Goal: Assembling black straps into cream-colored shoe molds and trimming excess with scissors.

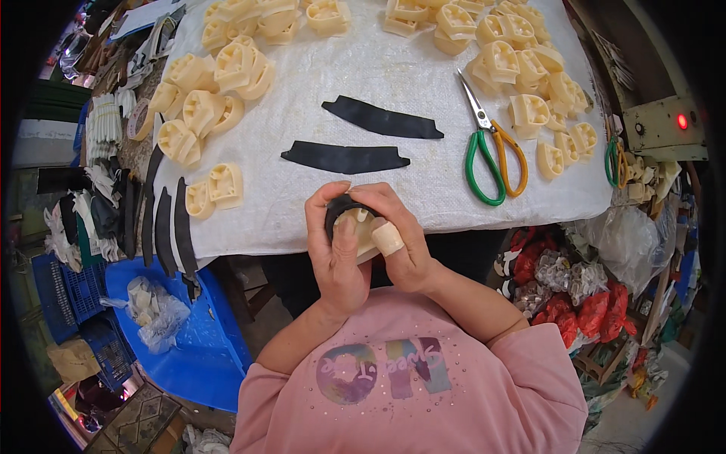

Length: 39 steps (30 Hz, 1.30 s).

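Both hands meet at the table's near edge around a cream plastic shoe heel (365, 232). A black strip (338, 206) curves around the heel's far side. My left hand (330, 246) is closed on it, thumb lying along the near face. From the other side my right hand (404, 242) grips it, with a pale tape or cover on the thumb. The fingers hide much of the heel. Just beyond them lie two flat black strips, a nearer one (345, 157) and a farther one (383, 118).
Cream heels in piles stand at the left (203, 112) and right (499, 62) of the white-covered table (423, 200). Scissors (485, 147) with green and orange handles lie right of the strips. More black strips (162, 231) hang over the left edge, above a blue bin (219, 344).
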### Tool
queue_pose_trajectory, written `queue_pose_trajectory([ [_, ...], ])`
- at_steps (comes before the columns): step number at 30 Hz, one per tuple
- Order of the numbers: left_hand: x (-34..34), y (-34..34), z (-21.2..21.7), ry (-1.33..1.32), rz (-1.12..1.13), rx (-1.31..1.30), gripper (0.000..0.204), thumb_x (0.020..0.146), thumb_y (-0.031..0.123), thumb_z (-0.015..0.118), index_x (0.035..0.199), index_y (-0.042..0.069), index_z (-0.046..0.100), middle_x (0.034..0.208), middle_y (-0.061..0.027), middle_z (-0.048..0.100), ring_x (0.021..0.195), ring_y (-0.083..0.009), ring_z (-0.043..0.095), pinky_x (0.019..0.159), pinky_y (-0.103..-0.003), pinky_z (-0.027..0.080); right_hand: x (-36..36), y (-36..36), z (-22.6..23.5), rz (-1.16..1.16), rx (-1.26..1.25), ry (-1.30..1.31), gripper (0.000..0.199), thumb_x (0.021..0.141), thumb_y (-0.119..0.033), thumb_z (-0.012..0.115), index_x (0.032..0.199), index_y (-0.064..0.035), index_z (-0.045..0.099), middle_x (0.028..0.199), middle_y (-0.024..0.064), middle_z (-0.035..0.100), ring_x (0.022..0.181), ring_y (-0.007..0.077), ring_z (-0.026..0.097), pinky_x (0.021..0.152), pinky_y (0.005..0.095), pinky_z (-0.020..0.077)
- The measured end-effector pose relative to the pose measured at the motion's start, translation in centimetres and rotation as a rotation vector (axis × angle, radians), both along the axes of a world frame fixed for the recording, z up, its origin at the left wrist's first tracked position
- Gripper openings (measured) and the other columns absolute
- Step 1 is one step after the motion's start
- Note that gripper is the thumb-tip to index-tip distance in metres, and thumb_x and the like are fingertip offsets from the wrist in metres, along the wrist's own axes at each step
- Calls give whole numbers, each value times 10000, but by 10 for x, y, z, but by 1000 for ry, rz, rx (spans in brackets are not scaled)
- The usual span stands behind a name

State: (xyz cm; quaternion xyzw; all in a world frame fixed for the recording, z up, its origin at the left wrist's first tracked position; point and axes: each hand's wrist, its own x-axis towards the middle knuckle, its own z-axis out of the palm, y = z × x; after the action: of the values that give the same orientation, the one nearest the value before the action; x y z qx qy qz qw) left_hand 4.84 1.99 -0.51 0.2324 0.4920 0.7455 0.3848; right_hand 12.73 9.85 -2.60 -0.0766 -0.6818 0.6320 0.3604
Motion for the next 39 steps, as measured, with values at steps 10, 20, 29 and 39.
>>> queue_pose_trajectory([
  [10,-28,-5,0,-313,-383,337,724,933,582,284,1472,146,75,1306,-134,429,1168,-209,471,940,-346,421,11,29,35,-156,145,-317,542,840,-406,604,1206,-16,513,932,140,521,863,258,561,741,354,449],
  [20,-26,-9,7,449,-232,-131,694,836,231,662,1348,-31,274,1098,-139,502,923,-197,541,811,-300,451,15,30,32,-59,-26,-340,337,812,-239,621,1060,-15,580,870,134,579,753,220,588,675,322,468],
  [29,-40,-6,28,1106,-201,-113,623,568,-18,769,1139,33,525,911,-105,557,816,-214,576,632,-276,479,17,61,39,305,-490,-550,194,869,-225,578,892,-40,633,843,46,637,733,135,604,629,285,469],
  [39,-28,-2,13,1193,67,-113,639,510,112,845,1019,8,474,822,-131,556,652,-245,589,579,-313,479,23,47,35,158,-398,-382,179,885,-184,553,927,-18,607,760,106,626,637,185,605,591,295,467],
])
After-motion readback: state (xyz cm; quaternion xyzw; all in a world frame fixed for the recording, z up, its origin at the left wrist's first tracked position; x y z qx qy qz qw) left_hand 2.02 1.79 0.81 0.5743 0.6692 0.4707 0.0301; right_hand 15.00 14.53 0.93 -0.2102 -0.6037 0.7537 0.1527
